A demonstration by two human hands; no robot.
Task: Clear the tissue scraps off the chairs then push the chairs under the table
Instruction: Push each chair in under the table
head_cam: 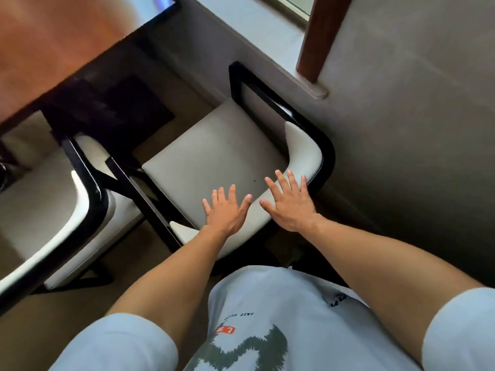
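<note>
Both hands, left hand [223,212] and right hand [288,203], lie flat with fingers spread on the chair [214,156] backrest, gripping nothing; the table [53,49] stands beyond the chair.

Seat [214,156] surface open; black armrest frames [281,105] flank both sides; table edge [88,65] overhangs ahead.

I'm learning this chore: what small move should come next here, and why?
Probably press both hands forward to slide the chair toward the table: the left hand and right hand lie open at its back, the seat shows no scraps, and it stands clear of the table.
</note>
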